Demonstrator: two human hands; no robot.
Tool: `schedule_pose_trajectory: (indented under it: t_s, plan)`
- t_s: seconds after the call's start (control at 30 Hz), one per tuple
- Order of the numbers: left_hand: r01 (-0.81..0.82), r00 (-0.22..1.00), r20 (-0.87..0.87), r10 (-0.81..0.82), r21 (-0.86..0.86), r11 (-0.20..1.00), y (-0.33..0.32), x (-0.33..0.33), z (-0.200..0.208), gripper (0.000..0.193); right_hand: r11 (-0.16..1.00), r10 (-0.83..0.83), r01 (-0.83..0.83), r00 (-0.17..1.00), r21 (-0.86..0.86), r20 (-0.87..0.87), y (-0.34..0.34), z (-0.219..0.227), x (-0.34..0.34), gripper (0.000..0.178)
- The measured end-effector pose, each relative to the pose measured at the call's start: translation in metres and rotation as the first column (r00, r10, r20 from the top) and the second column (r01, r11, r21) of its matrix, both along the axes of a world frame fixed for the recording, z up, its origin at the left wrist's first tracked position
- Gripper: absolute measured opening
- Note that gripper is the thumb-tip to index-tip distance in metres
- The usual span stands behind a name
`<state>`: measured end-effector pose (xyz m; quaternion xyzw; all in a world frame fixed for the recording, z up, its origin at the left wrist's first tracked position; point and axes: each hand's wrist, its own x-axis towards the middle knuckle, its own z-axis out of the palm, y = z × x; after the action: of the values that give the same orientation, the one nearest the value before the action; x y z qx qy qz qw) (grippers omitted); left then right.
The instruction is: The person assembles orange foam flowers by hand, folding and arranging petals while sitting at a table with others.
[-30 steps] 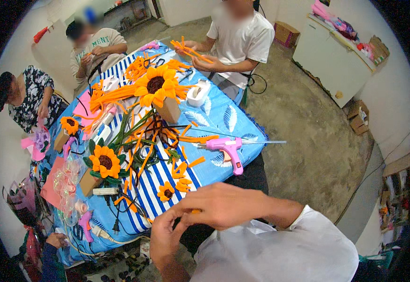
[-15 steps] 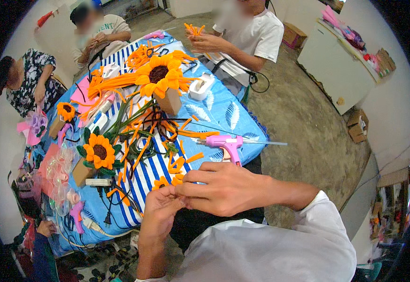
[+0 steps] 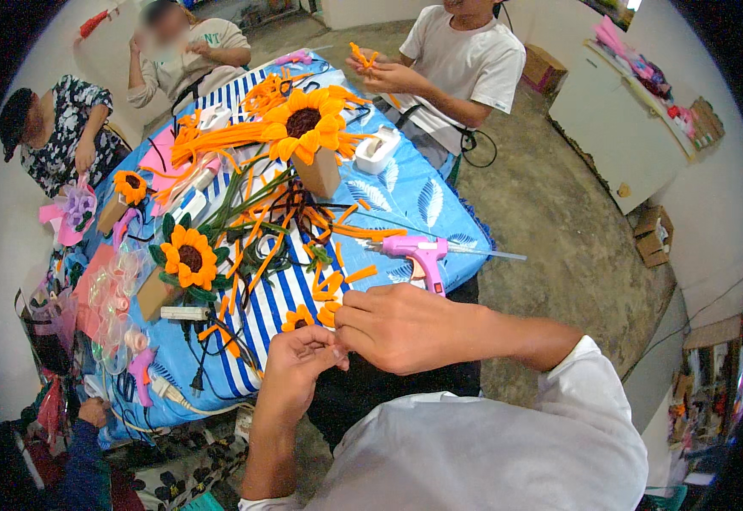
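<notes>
My left hand (image 3: pixel 295 368) and my right hand (image 3: pixel 410 328) meet at their fingertips above the table's near edge. Both are closed, fingers bent and pressed together. Whatever they pinch is too small or too hidden to name. Just beyond the fingers are a small orange flower with a dark centre (image 3: pixel 298 318) and a curled orange pipe-cleaner piece (image 3: pixel 328 285). A pink-purple glue gun (image 3: pixel 423 255) with a clear glue stick lies beyond my right hand. To the left stands an orange sunflower with green leaves (image 3: pixel 190 256).
A blue leaf-patterned tablecloth (image 3: pixel 465 230) covers the table. A large sunflower (image 3: pixel 303 122) tops a brown cardboard block (image 3: pixel 319 175). A white tape dispenser (image 3: pixel 377 151), a power strip (image 3: pixel 182 313) and another glue gun (image 3: pixel 141 375) lie around. Several people work around the table.
My fingertips have shifted slightly against each other, and the left fingers have lifted a little. The view has moved a little. One person across the table has raised their hands.
</notes>
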<state>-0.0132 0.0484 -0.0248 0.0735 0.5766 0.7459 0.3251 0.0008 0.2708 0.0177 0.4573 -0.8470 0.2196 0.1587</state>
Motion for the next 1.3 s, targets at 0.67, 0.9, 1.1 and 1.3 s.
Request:
schedule_pose_trajectory:
  t_s: [0.67,0.9,1.1,1.3]
  plan:
    - [0.024,0.983,-0.171,-0.068,-0.245,0.969,0.013,0.009,0.012,0.007,0.998,-0.044,0.043,0.999,0.039,0.021,0.005,-0.004,0.017,0.017]
    - [-0.027,0.816,-0.498,-0.292,-0.538,0.842,0.02,0.023,0.021,0.009,0.979,-0.004,-0.035,0.982,0.203,0.19,0.016,0.01,0.016,0.02]
    - [0.078,0.851,-0.459,-0.254,-0.367,0.927,0.014,0.028,0.03,0.011,0.983,0.164,-0.177,0.963,0.045,0.212,0.031,0.03,0.008,0.018]
    - [0.165,0.985,-0.019,-0.17,-0.158,0.973,0.014,0.023,0.037,0.017,0.947,0.266,-0.278,0.96,-0.164,-0.088,0.028,0.024,0.008,0.019]
